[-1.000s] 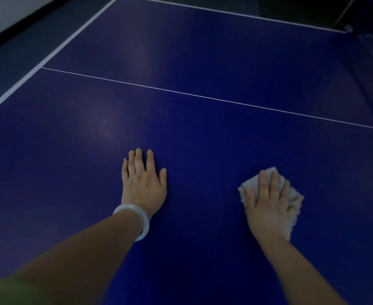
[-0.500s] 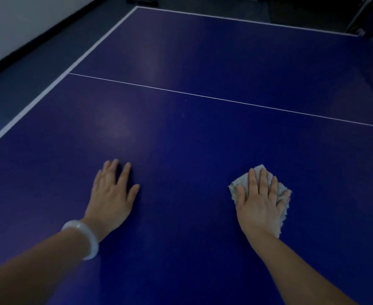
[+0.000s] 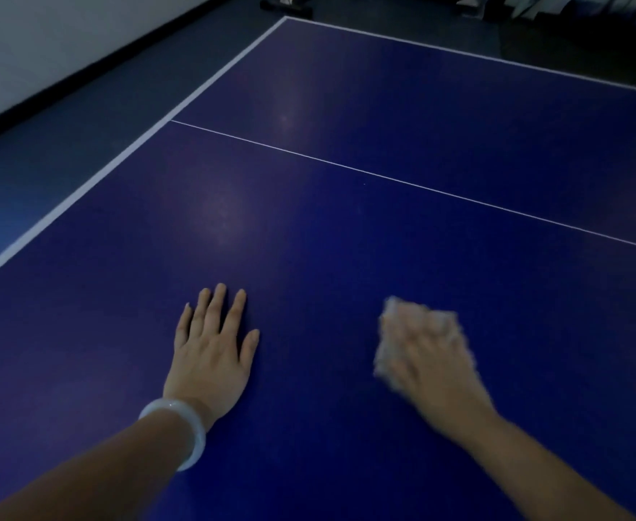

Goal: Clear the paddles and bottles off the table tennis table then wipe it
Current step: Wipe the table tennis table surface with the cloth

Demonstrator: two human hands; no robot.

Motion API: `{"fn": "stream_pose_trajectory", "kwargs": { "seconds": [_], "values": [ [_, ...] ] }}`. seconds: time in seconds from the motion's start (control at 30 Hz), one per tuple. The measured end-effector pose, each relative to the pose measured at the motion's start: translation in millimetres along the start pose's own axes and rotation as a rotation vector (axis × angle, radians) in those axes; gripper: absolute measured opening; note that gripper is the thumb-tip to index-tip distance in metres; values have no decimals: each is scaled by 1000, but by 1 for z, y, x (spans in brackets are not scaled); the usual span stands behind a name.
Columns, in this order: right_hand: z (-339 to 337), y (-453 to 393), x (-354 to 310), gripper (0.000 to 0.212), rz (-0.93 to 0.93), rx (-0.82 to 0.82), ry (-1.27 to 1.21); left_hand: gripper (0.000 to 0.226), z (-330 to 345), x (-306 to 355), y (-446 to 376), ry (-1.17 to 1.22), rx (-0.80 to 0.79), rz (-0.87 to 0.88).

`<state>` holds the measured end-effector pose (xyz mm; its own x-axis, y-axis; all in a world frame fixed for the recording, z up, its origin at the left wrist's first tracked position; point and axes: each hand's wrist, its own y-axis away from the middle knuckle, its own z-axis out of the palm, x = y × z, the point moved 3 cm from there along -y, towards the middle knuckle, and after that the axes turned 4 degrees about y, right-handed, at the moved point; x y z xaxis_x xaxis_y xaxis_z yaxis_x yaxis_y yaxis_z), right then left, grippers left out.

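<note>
The cloth, at about five o'clock on the table, lies under the blurred right hand, fingers seemingly flat on it, while the left hand rests splayed at seven o'clock: wiping is underway, and the next stroke likely needs steady pressure toward unwiped areas.

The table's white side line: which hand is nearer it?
Left. The left hand lies flat on the table, closer to the white side line; the right hand, on the cloth, is farther.
</note>
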<state>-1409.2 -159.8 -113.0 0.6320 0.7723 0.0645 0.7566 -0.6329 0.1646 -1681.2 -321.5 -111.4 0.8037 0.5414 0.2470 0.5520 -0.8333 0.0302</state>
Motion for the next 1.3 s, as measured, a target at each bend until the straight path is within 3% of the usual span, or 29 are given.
{"fn": "stream_pose_trajectory", "kwargs": {
  "seconds": [0.07,0.13,0.2,0.3,0.33,0.37,0.5,0.57,0.67,0.8,0.9,1.03,1.13,1.2,1.23,1.3],
  "values": [
    [-7,-24,45,65,481,59,-160,70,1,-1,0,1,3,1],
    [-17,-44,46,62,688,12,-232,69,1,-1,0,-4,-2,0],
    [-16,-64,13,60,520,71,-147,68,1,-1,0,-6,-4,1],
    [-16,-71,-46,58,-107,67,-62,67,1,-1,0,-10,4,0],
    [-14,-76,-43,59,-225,30,-35,67,2,-1,0,-13,3,0],
    [-14,-87,-27,60,-198,21,-18,66,3,-2,0,-14,3,1],
    [-22,-148,66,60,505,31,-212,63,7,-4,-1,-35,-12,5],
    [-32,-184,86,62,644,-55,-297,63,7,-5,-1,-44,-12,7],
    [-50,-240,86,59,694,-82,-516,64,7,-5,-1,-41,-13,17],
    [-69,-292,42,60,541,-88,-550,64,6,-5,-3,-46,-21,18],
    [-62,-290,-18,60,314,-92,-284,64,7,-7,-4,-58,-27,6],
    [-47,-215,-84,61,62,14,-106,64,6,-6,-3,-71,-25,-12],
    [-39,-149,-72,76,-148,31,-47,66,2,-3,-3,-54,-31,-12],
    [-36,-126,-20,72,32,110,-14,68,0,0,-3,-37,-22,-7],
    [-34,-113,15,67,250,127,-32,69,-1,1,-3,-26,-24,-5],
    [-25,-80,65,67,661,9,-155,70,-2,1,-3,-17,-23,-7]
  ]
}}
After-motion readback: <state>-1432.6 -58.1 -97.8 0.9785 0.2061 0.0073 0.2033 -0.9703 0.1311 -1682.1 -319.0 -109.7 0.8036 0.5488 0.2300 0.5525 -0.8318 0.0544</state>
